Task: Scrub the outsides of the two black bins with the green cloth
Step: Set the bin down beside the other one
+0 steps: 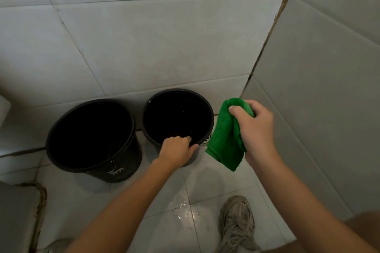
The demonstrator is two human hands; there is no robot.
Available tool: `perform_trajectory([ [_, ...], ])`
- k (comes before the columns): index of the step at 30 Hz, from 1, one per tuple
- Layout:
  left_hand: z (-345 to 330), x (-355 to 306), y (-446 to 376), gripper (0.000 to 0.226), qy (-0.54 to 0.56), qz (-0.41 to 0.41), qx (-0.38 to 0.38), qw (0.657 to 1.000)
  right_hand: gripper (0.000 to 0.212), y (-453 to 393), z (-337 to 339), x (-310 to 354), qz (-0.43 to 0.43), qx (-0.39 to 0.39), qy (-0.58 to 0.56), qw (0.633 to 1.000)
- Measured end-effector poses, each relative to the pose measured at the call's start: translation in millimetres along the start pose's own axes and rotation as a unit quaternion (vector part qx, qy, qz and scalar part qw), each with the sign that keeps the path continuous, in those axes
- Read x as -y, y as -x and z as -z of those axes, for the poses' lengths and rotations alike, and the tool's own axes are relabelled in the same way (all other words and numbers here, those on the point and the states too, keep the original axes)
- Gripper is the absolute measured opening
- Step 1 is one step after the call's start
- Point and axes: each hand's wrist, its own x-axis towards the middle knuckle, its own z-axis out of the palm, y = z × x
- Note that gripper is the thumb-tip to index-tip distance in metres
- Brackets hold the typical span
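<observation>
Two black bins stand side by side on the tiled floor against the wall. The left bin (123,162) is larger and has white marks on its front. My left hand (176,151) grips the near rim of the right bin (148,117), fingers curled inside and thumb outside. My right hand (255,127) holds the bunched green cloth (225,139) in the air just right of that bin, and the cloth's loose end hangs down. Both bins look empty and dark inside.
Grey tiled walls meet in a corner (246,82) right behind the bins. Water drops lie on the floor tile (183,209) in front. My right shoe (236,224) stands near the bottom, and a floor drain (206,139) shows beside the right bin.
</observation>
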Motion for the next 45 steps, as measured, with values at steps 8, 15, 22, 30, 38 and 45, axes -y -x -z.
perform_trajectory([
  [8,26.1,88.7,1.0,0.049,0.016,-0.019,0.174,0.984,0.014,-4.5,11.9,-1.1,-0.009,-0.009,-0.004,1.0],
  [15,12.5,-2.2,-11.4,0.047,-0.031,-0.002,0.033,0.999,0.011,-4.9,1.5,-3.2,0.0,-0.002,0.005,1.0],
  [22,36.3,71.7,-17.5,0.04,0.01,-0.027,0.202,0.979,0.012,-5.7,8.7,-2.2,0.002,0.001,-0.001,1.0],
  [30,19.8,21.6,-23.3,0.048,-0.005,-0.027,0.085,0.996,0.011,-4.2,3.4,-3.9,-0.001,-0.003,0.001,1.0],
  [38,11.6,11.2,-23.6,0.049,-0.002,-0.024,0.05,0.998,0.013,-4.3,7.7,-4.4,0.002,0.001,0.0,1.0],
  [45,17.3,8.3,-12.1,0.053,0.007,-0.012,0.031,0.999,0.012,-1.2,2.2,-3.9,0.004,0.001,0.013,1.0],
])
